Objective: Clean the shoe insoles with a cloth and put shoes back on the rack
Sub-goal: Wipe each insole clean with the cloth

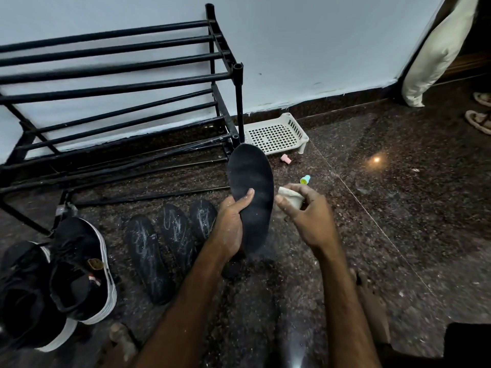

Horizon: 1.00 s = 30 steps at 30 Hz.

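My left hand [230, 227] grips a black insole [251, 187] by its lower half and holds it upright above the floor. Just right of it, my right hand [309, 216] is closed around a bunched off-white cloth [288, 196], which sits close to the insole's right edge. Three more dark insoles [148, 257] lie side by side on the floor to the left, streaked with white powder. A pair of black shoes with white soles [79, 272] stands at the lower left. The black metal shoe rack [114, 83] stands empty against the wall.
A white perforated plastic tray [276, 134] lies by the rack's right leg. A small pink cap [286, 158] and a yellow-and-teal piece [305, 179] lie on the dark speckled floor. Sandals [479, 120] sit at the far right, below a hanging pale cloth [435, 51].
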Tool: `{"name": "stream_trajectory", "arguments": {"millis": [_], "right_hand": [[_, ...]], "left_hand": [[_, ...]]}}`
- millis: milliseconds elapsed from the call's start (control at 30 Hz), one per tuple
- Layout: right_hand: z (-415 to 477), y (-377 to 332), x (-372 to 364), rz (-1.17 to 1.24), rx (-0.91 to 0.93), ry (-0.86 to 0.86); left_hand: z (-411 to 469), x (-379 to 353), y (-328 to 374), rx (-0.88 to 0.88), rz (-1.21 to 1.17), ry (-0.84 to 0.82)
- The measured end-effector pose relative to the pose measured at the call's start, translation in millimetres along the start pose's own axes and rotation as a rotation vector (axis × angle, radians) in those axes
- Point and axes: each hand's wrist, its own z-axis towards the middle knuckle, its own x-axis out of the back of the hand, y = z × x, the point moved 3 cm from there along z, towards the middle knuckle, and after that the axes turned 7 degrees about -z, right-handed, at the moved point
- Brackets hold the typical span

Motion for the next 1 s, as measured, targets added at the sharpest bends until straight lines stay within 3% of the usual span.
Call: {"name": "stream_trajectory", "arguments": {"millis": [67, 233, 467, 700, 1000], "right_hand": [[-1, -1, -4, -0.151, 0.070, 0.002], [-2, 4, -6, -0.160, 0.058, -0.011], [1, 9, -3, -0.206, 0.054, -0.030], [0, 18, -4, -0.160, 0.005, -0.035], [2, 22, -10, 0.211, -0.118, -0.126]], "left_hand": [[0, -1, 0, -0.005, 0.038, -0.028], [2, -3, 10, 0.008, 0.058, -0.026], [12, 3, 35, -0.174, 0.253, 0.041], [13, 9, 31, -0.074, 0.284, 0.133], [8, 9, 16, 0.042, 0.144, -0.061]]}}
